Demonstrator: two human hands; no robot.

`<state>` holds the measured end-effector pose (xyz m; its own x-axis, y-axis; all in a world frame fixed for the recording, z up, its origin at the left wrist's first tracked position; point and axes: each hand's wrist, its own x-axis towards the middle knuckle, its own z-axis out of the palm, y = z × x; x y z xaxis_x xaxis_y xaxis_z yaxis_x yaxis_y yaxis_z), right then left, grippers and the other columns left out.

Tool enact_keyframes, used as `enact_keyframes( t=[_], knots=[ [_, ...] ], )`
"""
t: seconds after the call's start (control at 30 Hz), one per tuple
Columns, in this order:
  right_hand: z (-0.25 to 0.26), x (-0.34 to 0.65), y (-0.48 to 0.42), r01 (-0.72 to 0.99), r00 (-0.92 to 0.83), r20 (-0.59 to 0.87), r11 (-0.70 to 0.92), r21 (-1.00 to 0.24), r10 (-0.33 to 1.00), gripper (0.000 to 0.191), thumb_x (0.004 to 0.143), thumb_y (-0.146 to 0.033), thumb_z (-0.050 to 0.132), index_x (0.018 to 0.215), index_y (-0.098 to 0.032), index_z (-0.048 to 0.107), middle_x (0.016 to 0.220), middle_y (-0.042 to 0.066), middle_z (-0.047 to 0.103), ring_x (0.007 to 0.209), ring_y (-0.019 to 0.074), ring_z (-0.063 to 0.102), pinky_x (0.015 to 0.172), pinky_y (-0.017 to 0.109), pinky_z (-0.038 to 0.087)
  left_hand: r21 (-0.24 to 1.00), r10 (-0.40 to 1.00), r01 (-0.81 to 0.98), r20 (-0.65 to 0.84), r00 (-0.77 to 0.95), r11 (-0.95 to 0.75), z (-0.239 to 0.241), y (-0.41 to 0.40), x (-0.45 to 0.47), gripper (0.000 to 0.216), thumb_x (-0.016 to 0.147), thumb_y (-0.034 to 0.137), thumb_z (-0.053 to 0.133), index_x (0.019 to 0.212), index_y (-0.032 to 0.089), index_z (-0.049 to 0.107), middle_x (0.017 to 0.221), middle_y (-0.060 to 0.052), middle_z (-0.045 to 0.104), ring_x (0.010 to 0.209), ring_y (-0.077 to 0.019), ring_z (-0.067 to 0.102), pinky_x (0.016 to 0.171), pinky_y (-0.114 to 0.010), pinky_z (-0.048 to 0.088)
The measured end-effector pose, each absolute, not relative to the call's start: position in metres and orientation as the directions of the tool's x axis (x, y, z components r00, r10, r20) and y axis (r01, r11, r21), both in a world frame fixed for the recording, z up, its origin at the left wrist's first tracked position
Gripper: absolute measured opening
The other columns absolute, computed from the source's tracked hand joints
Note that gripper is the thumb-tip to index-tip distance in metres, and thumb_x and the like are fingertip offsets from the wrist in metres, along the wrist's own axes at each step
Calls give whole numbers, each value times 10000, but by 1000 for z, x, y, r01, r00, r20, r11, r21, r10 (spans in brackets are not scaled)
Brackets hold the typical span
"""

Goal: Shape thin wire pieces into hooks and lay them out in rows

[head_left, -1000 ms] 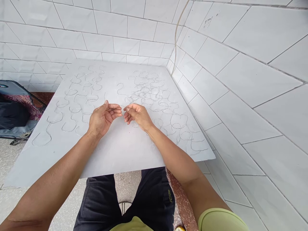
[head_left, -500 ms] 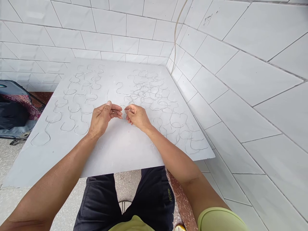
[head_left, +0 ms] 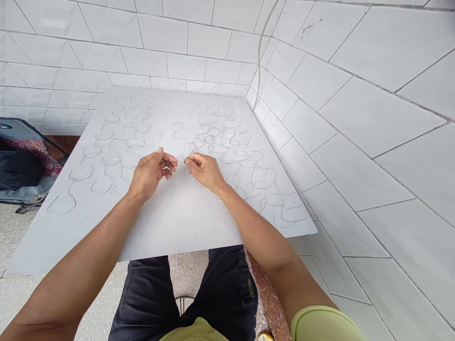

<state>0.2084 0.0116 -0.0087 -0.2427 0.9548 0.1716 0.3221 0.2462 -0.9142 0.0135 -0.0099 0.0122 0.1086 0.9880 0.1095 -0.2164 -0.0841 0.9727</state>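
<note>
My right hand (head_left: 205, 170) pinches a thin wire (head_left: 181, 158) between thumb and fingertips, above the middle of a pale board (head_left: 177, 222). Facing it across a small gap is my left hand (head_left: 149, 173), loosely curled with the thumb against the index finger. A fine wire end rises just above the left thumb, and the wire appears to pass through this hand; its full course is hidden by the fingers. Bent S-shaped wires (head_left: 82, 178) lie in loose rows left of my hands. Right of them, many curved wires (head_left: 213, 135) overlap in a tangle.
White tiled walls (head_left: 355, 113) meet behind and to the right of the board, with a pale cable (head_left: 259, 57) hanging in the corner. A folding chair with dark cloth (head_left: 21, 163) stands at the left. My knees are under the board's front edge.
My left hand has shifted slightly left, so the gap between my hands is a little wider. The right hand keeps its pinch almost in place. The wires on the board lie as before.
</note>
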Motion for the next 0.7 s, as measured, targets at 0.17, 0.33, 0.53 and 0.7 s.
enact_keyframes(
  t=[0.17,0.33,0.53,0.7],
  knots=[
    [-11,207,13,262,-242,171,234,-936,955,238,967,-379,591,818,-210,665,686,-9,595,590,118,518,486,214,387,962,991,-274,49,125,-12,15,-9,11,393,995,465,601,858,133,761,831,-99,643,708,-160,591,571,-275,444],
    [-17,201,13,259,-145,227,258,-931,963,218,982,-355,563,843,-212,651,643,-21,568,566,113,510,482,207,383,956,987,-295,59,149,-13,14,-8,8,203,925,340,693,934,157,781,876,-82,646,734,-152,595,591,-268,459],
    [-13,204,15,38,-328,-58,-49,-998,943,154,934,-343,668,931,-193,701,650,-24,570,462,84,457,388,207,326,978,969,-74,202,143,-193,13,-12,9,253,904,351,723,1117,248,815,1206,-98,682,944,-191,634,702,-297,528],
    [-12,211,18,-110,-593,-171,-289,-951,787,243,893,-362,762,969,-133,731,624,-41,507,458,60,416,381,191,289,950,957,143,262,126,-279,13,-15,13,316,973,470,657,1140,255,818,1152,-92,714,884,-176,638,697,-293,525]
  ],
)
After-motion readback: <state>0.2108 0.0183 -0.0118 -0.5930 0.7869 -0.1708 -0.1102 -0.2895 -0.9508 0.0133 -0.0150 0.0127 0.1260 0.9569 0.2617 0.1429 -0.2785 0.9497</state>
